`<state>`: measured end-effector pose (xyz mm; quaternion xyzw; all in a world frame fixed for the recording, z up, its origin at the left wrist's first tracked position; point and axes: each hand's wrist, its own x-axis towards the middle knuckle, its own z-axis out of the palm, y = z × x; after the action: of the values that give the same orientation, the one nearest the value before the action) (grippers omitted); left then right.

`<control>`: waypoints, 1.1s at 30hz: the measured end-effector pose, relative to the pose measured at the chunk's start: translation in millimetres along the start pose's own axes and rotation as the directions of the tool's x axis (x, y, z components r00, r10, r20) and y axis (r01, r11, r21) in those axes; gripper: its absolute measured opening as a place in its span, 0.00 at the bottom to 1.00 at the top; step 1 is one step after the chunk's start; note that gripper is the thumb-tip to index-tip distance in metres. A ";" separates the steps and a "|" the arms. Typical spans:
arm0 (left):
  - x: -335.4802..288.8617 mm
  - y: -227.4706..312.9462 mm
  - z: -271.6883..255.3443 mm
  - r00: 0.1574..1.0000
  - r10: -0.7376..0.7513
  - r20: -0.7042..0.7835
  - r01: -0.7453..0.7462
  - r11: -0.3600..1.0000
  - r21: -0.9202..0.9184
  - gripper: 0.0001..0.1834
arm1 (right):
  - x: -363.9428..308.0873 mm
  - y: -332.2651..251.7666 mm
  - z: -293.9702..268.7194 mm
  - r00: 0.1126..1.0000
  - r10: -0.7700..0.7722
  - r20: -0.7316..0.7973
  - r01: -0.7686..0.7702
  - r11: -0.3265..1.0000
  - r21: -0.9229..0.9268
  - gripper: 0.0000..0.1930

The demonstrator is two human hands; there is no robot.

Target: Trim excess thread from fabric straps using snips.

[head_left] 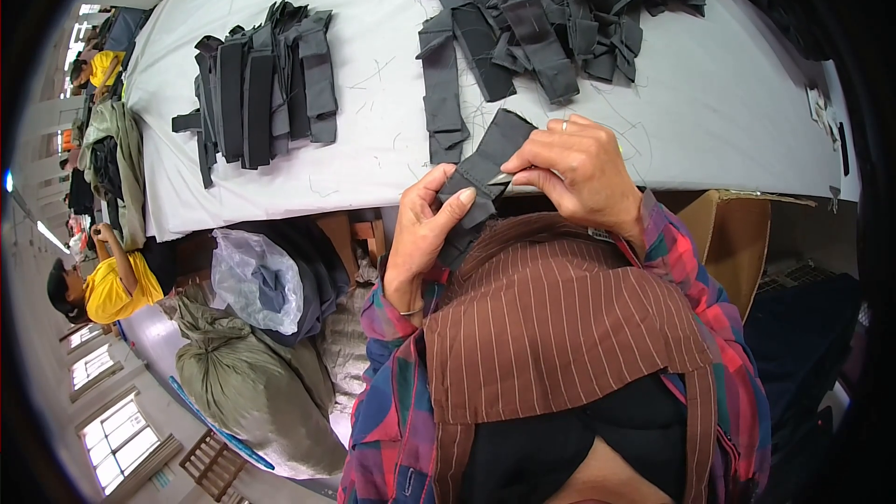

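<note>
Left of the grip lies a stacked pile of dark strips [266, 84] on the table [747, 112]. The left hand [420, 233] pinches a dark fabric piece [485, 168] (folded, held upright); the right hand [579, 173] pinches its upper edge.

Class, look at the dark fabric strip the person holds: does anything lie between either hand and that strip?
Nothing visible does. The left hand grips the dark fabric strip at its lower end, and the right hand pinches it beside a small metal tool. Both touch it directly, above the table edge.
</note>
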<state>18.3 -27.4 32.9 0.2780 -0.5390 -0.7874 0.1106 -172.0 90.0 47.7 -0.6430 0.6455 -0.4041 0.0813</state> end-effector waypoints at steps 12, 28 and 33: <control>7.0 0.1 6.0 0.923 0.384 -0.020 -0.297 0.745 0.597 0.06 | 5.7 -7.8 9.6 0.991 0.101 -0.093 -0.093 0.992 0.080 0.07; 4.0 7.4 14.9 0.868 0.496 0.017 -0.304 0.505 0.807 0.08 | 6.0 -9.9 12.5 0.993 0.095 -0.064 -0.094 0.995 0.019 0.06; 3.4 7.3 14.3 0.873 0.488 0.005 -0.296 0.522 0.800 0.07 | 6.6 -8.2 11.8 0.991 0.107 -0.085 -0.104 0.994 0.038 0.05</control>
<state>6.7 -20.7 42.3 0.2536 -0.8582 -0.3922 0.2131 -159.4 80.3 47.7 -0.5884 0.6747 -0.4375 0.0849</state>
